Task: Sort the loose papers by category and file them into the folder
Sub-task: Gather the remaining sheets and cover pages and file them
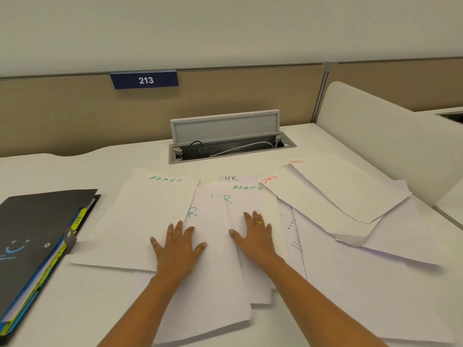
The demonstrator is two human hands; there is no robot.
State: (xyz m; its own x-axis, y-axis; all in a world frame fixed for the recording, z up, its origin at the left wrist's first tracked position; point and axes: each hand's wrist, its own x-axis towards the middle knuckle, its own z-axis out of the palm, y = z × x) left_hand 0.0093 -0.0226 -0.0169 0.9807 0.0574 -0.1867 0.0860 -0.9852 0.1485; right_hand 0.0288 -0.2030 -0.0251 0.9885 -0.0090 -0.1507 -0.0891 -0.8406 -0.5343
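Observation:
Loose white papers lie spread and overlapping across the desk. One sheet headed ADMIN (140,211) lies at the left, HR sheets (213,246) overlap in the middle with a second ADMIN sheet (248,196), and two sheets headed SPORTS (345,191) lie at the right. My left hand (178,246) rests flat with fingers spread where the left ADMIN sheet meets an HR sheet. My right hand (254,235), wearing a ring, presses flat on the middle sheets. A closed dark folder (37,236) with coloured tabbed dividers lies at the far left.
An open cable hatch (230,144) with a plug and cords sits at the back of the white desk (75,309). A beige partition with a blue sign reading 213 (144,80) stands behind. A white side divider (390,136) borders the right.

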